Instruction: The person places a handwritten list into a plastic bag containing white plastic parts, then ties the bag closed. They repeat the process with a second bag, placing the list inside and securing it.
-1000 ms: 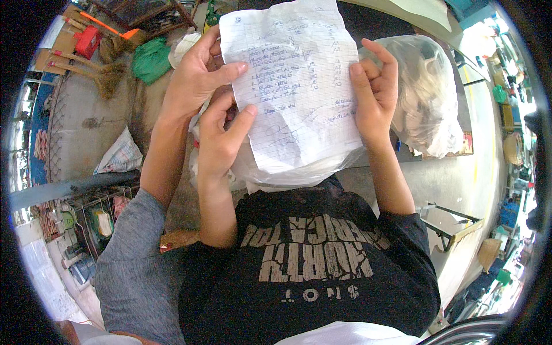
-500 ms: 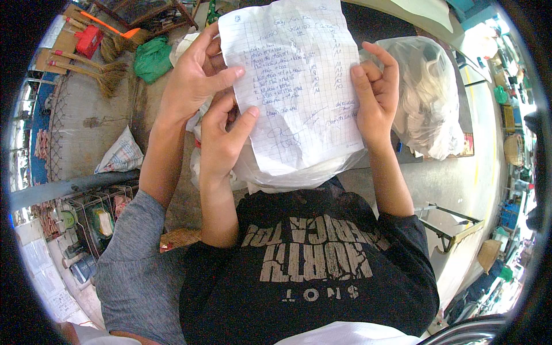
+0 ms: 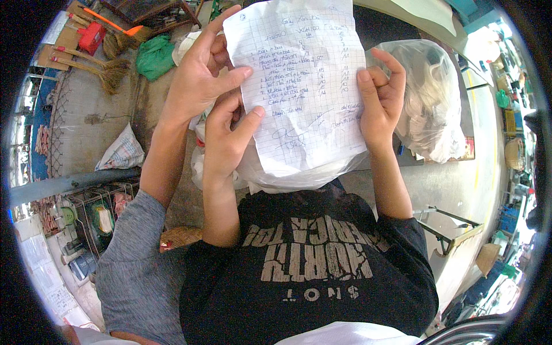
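Note:
A white grid-ruled sheet of paper (image 3: 310, 98) covered with blue handwriting hangs upright before me, lightly creased. My left hand (image 3: 227, 141) pinches its lower left edge, thumb in front and fingers behind. My right hand (image 3: 382, 106) grips the right edge, with the thumb on the front and the index finger raised and bent. Above my left hand, a co-worker's hand (image 3: 198, 77) from a grey sleeve (image 3: 135, 230) is at the upper left edge, its thumb over the paper. White plastic bagging (image 3: 322, 177) shows below the sheet.
A clear plastic bag of pale items (image 3: 431, 109) stands at right on a dark surface. At left are brooms (image 3: 106, 75), a red dustpan (image 3: 91, 39), a green bag (image 3: 155, 57), a white sack (image 3: 122, 150), a grey pipe (image 3: 75, 185) and a wire rack (image 3: 95, 221).
The sheet has shifted slightly to the right, together with both my hands and the co-worker's hand. All the holds on it look the same.

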`<state>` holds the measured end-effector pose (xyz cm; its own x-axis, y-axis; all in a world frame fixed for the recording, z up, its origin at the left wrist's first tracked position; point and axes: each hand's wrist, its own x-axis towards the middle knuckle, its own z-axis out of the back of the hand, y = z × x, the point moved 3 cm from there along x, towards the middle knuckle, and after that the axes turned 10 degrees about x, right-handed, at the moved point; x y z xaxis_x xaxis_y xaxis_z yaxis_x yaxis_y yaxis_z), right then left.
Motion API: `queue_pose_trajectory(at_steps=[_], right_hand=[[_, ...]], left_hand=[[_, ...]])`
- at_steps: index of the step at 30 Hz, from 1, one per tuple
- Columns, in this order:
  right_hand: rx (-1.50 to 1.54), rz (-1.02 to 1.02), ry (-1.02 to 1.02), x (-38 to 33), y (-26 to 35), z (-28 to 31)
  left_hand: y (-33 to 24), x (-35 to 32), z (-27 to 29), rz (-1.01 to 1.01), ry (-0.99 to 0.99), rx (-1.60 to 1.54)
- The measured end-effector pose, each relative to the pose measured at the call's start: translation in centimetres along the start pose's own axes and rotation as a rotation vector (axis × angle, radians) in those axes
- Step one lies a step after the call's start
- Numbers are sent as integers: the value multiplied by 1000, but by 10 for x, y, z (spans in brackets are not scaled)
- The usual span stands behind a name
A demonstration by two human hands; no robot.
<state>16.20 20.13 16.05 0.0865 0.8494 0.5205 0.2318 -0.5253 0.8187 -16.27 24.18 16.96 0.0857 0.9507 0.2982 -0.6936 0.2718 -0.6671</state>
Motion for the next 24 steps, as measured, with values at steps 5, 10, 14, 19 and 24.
queue_pose_trajectory(at_steps=[5,10,14,19,24], right_hand=[[-3,2,4,0,0,-1],[-6,11,6,0,1,-2],[-10,24,15,1,1,-2],[-6,12,20,0,0,0],[-14,6,14,0,-2,1]], left_hand=[[1,3,0,-1,17,11],[0,3,-3,-1,24,10],[-2,3,-3,-3,26,10],[-2,2,-3,-3,26,8],[-3,2,-3,-2,29,12]])
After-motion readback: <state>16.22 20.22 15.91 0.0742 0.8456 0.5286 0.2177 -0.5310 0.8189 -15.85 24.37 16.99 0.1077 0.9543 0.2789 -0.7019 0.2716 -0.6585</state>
